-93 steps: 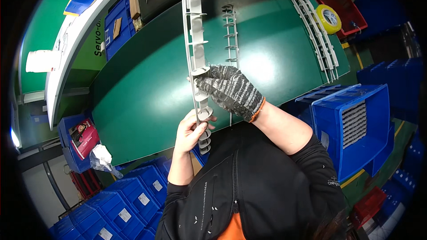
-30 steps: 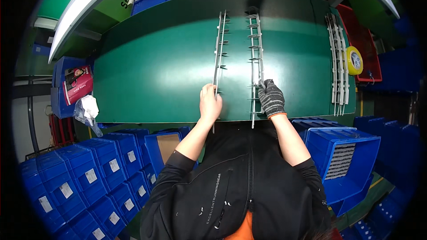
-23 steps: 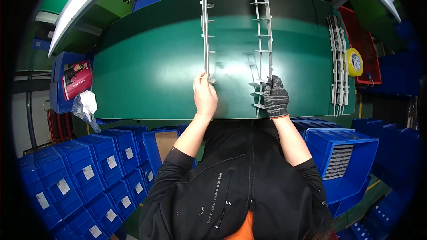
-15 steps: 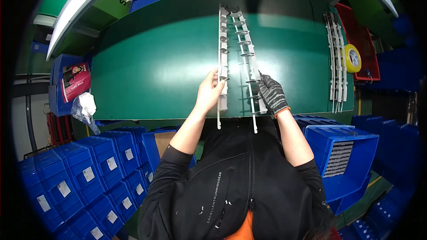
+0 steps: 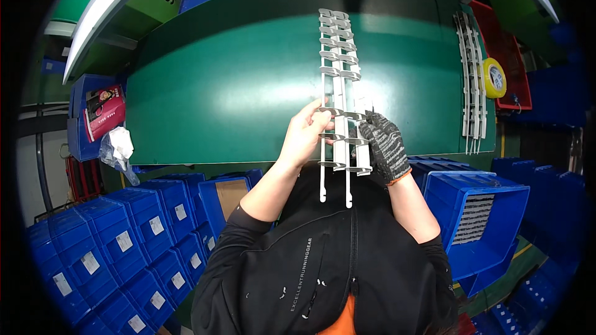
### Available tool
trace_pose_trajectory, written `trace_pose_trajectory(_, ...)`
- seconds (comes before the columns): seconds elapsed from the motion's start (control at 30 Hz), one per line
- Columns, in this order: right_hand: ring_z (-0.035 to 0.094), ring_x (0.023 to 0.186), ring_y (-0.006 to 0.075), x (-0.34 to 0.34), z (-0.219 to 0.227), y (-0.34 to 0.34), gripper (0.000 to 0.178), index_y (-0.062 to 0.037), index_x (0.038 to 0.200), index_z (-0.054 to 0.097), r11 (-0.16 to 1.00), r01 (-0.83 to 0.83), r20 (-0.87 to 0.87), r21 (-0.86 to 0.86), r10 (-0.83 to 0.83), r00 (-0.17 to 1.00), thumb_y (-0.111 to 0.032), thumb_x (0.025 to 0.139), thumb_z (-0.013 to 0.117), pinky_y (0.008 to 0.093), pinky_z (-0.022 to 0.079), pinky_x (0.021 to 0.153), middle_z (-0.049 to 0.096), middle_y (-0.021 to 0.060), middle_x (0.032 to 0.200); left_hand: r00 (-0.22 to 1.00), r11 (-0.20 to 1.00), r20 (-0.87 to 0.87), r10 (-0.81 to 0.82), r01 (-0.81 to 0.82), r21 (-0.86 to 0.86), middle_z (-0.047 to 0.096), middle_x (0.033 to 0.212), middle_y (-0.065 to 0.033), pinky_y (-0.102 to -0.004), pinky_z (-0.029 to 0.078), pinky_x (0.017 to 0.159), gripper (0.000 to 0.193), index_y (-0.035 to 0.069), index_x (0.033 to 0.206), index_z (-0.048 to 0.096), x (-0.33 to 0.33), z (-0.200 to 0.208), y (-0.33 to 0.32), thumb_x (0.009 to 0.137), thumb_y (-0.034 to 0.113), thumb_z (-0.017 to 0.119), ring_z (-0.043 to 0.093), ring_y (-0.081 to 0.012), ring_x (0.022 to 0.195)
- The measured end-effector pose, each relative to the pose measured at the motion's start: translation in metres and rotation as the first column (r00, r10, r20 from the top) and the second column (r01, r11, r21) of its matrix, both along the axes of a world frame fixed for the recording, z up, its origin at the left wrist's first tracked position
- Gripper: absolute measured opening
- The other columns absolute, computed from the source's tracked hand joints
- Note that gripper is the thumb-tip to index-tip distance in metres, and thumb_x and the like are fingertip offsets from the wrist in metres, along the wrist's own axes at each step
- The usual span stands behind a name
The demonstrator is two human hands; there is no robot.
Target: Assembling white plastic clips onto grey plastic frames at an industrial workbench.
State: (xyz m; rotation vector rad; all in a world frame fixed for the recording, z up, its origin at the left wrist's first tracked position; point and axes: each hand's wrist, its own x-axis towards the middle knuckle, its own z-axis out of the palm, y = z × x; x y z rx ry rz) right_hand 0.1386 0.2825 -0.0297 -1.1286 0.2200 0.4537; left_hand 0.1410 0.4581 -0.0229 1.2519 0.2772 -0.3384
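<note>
Two long pale strips with rows of rounded crosswise fins lie side by side, close together, over the table's near edge. My bare left hand (image 5: 306, 133) grips the left finned strip (image 5: 329, 71), its fingers curled around the outer side. In a grey knitted glove with an orange cuff, my right hand (image 5: 386, 147) holds the right finned strip (image 5: 352, 76) from its outer side; the fingertips are partly hidden behind it. A thin rod with a hooked end sticks out of each strip toward my body. Whether the strips touch, I cannot tell.
The green table (image 5: 205, 99) carries several similar strips (image 5: 474, 87) at its right side, beside a yellow tape roll (image 5: 495, 78) and a red bin (image 5: 517, 68). Stacked blue crates (image 5: 118, 242) stand at the lower left. An open blue crate (image 5: 496, 211) is at the lower right.
The two strips came from a spread, angled position to lie parallel and close. They turned so their fins show broader, and shifted nearer my body. My left hand moved right.
</note>
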Motion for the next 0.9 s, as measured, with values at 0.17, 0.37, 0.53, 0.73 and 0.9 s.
trace_pose_trajectory(0.17, 0.060, 0.077, 0.0137, -0.002, -0.005, -0.002, 0.029, 0.0023, 0.108, 0.051, 1.000, 0.010, -0.019, -0.018, -0.011, 1.000, -0.012, 0.082, 0.053, 0.0259, 0.051, 0.066, 0.061, 0.0091, 0.092, 0.999, 0.998, -0.046, 0.002, -0.005, -0.056, 0.057, 0.092, -0.0100, -0.0274, 0.050, 0.056, 0.046, -0.003, 0.127, 0.036, 0.000, 0.000, -0.004, 0.087, 0.014, 0.051, 0.056, -0.0136, 0.079)
trace_pose_trajectory(0.37, 0.055, 0.074, 0.0095, 0.008, -0.008, -0.009, 0.025, 0.0022, 0.106, 0.053, 0.995, 0.096, -0.064, 0.019, -0.095, 0.993, -0.004, 0.082, 0.055, 0.0220, 0.047, 0.065, 0.059, 0.0064, 0.089, 0.999, 0.998, -0.025, -0.019, 0.018, -0.054, 0.057, 0.097, -0.0124, -0.0276, 0.051, 0.057, 0.045, -0.002, 0.125, 0.036, 0.007, -0.008, -0.005, 0.086, 0.015, 0.051, 0.059, -0.0168, 0.082)
trace_pose_trajectory(0.53, 0.057, 0.072, 0.0113, 0.023, 0.002, -0.013, 0.030, -0.0009, 0.107, 0.053, 0.900, 0.243, 0.295, -0.361, -0.137, 0.946, -0.007, 0.079, 0.058, 0.0246, 0.047, 0.064, 0.061, 0.0061, 0.087, 1.000, 1.000, 0.031, 0.005, -0.005, 0.002, 0.054, 0.097, -0.0090, -0.0222, 0.048, 0.053, 0.038, 0.002, 0.119, 0.040, 0.023, -0.047, -0.019, 0.084, 0.008, 0.052, 0.053, -0.0094, 0.069)
trace_pose_trajectory(0.73, 0.057, 0.092, 0.0324, 0.022, -0.038, -0.009, 0.046, -0.0008, 0.107, 0.054, 0.317, 0.187, 0.311, -0.930, 0.407, 0.859, -0.033, 0.075, 0.062, 0.0361, 0.046, 0.079, 0.058, 0.0186, 0.102, 0.989, 0.943, 0.040, -0.144, 0.125, 0.308, 0.054, 0.100, -0.0102, -0.0275, 0.049, 0.062, 0.037, 0.000, 0.111, 0.046, 0.025, -0.108, -0.035, 0.079, 0.012, 0.059, 0.059, -0.0150, 0.078)
trace_pose_trajectory(0.9, 0.056, 0.097, 0.0293, 0.016, -0.060, -0.017, 0.049, -0.0032, 0.113, 0.052, 0.317, 0.162, 0.293, -0.935, 0.427, 0.856, -0.035, 0.076, 0.059, 0.0372, 0.045, 0.082, 0.056, 0.0154, 0.108, 0.895, 0.799, -0.097, -0.435, 0.434, 0.417, 0.061, 0.092, -0.0078, -0.0270, 0.047, 0.070, 0.042, -0.001, 0.110, 0.054, 0.056, -0.094, -0.006, 0.081, 0.028, 0.060, 0.057, -0.0134, 0.080)
